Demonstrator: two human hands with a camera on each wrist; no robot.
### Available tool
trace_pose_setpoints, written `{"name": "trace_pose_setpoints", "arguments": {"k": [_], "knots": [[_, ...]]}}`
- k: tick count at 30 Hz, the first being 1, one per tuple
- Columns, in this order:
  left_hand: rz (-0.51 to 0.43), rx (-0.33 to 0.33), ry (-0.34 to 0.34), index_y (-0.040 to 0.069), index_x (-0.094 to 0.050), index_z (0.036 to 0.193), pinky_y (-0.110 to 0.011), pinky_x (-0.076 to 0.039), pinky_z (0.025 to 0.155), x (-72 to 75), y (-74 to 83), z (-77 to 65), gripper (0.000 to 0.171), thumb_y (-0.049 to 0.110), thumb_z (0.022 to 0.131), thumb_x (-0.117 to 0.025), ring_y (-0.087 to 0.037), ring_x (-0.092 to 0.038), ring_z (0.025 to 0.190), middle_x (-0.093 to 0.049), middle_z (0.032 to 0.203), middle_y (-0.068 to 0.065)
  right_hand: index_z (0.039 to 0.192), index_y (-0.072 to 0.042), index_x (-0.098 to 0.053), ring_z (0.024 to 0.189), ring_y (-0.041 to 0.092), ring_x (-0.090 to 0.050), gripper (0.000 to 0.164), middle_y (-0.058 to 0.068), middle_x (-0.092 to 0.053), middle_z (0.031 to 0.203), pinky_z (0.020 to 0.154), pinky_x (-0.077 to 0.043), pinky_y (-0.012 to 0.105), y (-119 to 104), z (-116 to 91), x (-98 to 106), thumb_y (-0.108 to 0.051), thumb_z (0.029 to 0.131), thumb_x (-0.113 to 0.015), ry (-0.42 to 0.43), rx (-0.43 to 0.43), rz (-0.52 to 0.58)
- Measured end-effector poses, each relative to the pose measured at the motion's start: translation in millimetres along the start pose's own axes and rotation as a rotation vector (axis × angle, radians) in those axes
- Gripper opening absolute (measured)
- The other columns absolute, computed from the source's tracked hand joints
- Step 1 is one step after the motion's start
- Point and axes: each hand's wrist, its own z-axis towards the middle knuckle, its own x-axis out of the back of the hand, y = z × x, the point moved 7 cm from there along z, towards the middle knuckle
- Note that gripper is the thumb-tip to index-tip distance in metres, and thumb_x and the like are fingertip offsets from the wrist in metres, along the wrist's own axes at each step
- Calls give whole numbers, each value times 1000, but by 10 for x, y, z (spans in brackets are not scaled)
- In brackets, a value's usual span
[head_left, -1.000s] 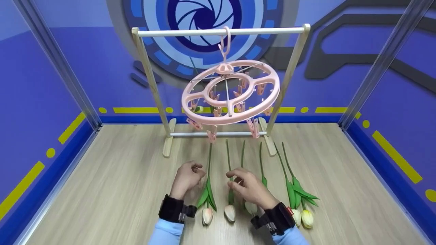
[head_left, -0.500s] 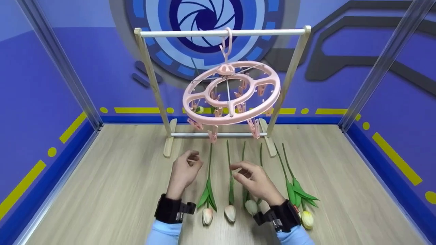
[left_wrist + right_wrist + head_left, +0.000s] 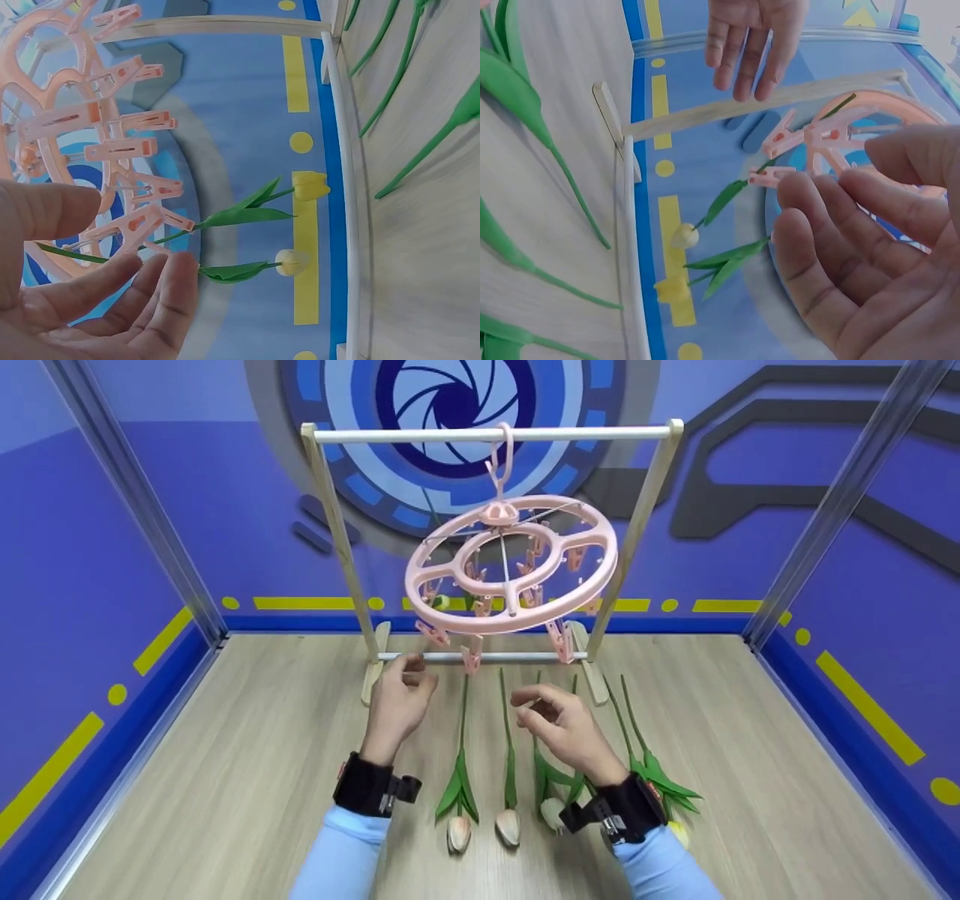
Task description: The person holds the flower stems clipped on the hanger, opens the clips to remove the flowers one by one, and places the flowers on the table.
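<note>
Both hands are raised in front of a pink round clip hanger, fingers loosely bent and nothing held. The left hand is below the hanger's left side; the right hand hovers above the tulip stems at centre right. Several tulips lie on the table, flowers toward the person, among them a pinkish tulip and a pale one. In the left wrist view, a yellow tulip and a white tulip hang upside down from the hanger's clips, beyond the left hand's fingertips. The right forearm partly hides the rightmost tulips.
The hanger hooks over the top bar of a wooden stand, whose feet, such as the right foot, rest on the wooden table. Blue printed panels enclose the back and both sides.
Both hands have moved forward and up, toward the hanger. The left has also gone slightly left, and the right slightly right. The tulips on the table stay where they were.
</note>
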Motion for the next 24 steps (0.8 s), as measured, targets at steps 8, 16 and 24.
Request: {"name": "trace_pose_setpoints", "arguments": {"k": [8,16,24], "knots": [[-51,-19,40,-6,-54,142,-50,-54,97,49,46,209,49,11,98,-65,-39,-65,117,-62,136,-26,121,9,-66,85,15,-68,24,23,-69,108,75,-57,24,-74,87,43,4,100,-59,65,-6,69],[-119,-35,42,-6,-49,147,-51,-52,100,24,40,419,58,17,98,-70,-41,-60,122,-58,140,-26,123,11,-65,82,13,-68,24,23,-69,105,72,-56,23,-194,189,175,5,99,-60,111,43,68],[-179,-147,73,-8,-58,135,-50,-52,98,-15,49,469,62,36,94,-76,-40,-66,107,-67,122,-27,129,13,-59,84,13,-68,30,25,-68,105,73,-58,25,-309,276,275,8,100,-58,137,79,85]]}}
